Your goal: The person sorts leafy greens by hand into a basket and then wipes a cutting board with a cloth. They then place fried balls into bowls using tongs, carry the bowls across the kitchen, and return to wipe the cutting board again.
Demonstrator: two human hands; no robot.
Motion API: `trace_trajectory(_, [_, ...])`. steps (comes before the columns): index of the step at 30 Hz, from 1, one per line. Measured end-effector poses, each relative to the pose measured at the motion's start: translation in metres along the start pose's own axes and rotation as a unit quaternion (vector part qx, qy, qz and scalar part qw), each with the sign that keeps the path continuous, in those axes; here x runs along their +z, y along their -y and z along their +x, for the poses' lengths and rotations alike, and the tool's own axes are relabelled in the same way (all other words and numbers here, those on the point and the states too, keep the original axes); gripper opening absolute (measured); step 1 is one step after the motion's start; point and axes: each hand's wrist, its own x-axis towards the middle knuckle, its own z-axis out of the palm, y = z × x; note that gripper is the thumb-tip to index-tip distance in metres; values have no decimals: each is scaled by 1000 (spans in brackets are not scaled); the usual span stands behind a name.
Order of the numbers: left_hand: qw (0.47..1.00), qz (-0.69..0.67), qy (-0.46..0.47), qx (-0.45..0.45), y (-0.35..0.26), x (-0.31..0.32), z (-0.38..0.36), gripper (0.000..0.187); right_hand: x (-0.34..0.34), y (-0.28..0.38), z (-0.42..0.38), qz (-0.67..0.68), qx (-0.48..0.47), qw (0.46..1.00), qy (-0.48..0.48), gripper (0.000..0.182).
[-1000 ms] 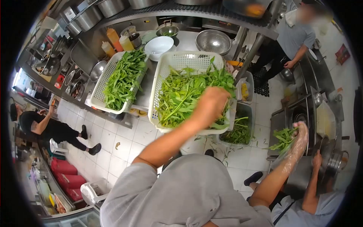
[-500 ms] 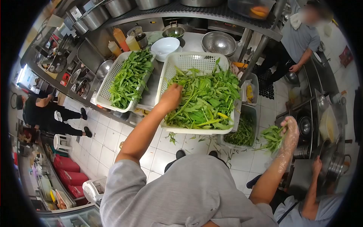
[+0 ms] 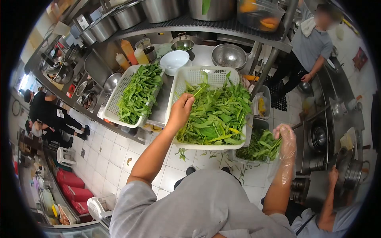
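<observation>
The left hand [image 3: 181, 109] is over the left side of the big white basket [image 3: 212, 146], and its thumb and fingers pinch one green stem [image 3: 199, 91]. The stem pokes out past the fingertips, and its long way runs up and a little to the right, away from the person, with the leafy end far from the hand. The right hand [image 3: 287, 139], in a clear plastic glove, is off to the right, outside the basket, and its fingers are closed around a bunch of greens [image 3: 266, 144]. The bunch points its leaves left, toward the basket, and hangs in front of a clear tub [image 3: 260, 124]. So the single stem lies to the left of the bunch, the two hands are well apart, and the left hand is much nearer to the leafy pile [image 3: 224, 105] in the basket. The stem is thin and bright green, with a small tuft of leaves on top. The bunch is fuller, with long, thin, pointy leaves. The pile is a messy heap of leaves and stems lying every which way, with a yellow stalk [image 3: 227, 135] near the front edge.
</observation>
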Motion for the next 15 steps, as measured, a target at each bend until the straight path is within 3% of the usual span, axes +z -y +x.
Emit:
trace_trajectory(2, [999,-31,-4,11,2,9,0,16,12,9,-6,134,55,989,15,19])
trace_trajectory(4, [1000,-21,0,22,-8,17,-4,16,19,30,-12,126,92,987,29,15])
trace_trajectory(6, [999,-49,16,14,-21,23,-8,16,35,44,-15,-75,0,997,27,11])
trace_trajectory(8, [1000,1,25,5,-29,30,-11,14,45,61,-16,-107,-60,990,68,11])
trace_trajectory(9, [999,16,24,39,-28,34,-12,12,54,68,-13,-122,-180,973,77,11])
trace_trajectory(10, [999,14,32,40,-34,37,-15,12,61,72,-10,-125,-177,974,70,11])
trace_trajectory(12, [988,62,29,137,-50,42,-23,10,73,77,-3,-196,-268,938,99,14])
trace_trajectory(15, [985,57,83,138,-64,50,-32,9,89,70,10,-319,-407,850,101,17])
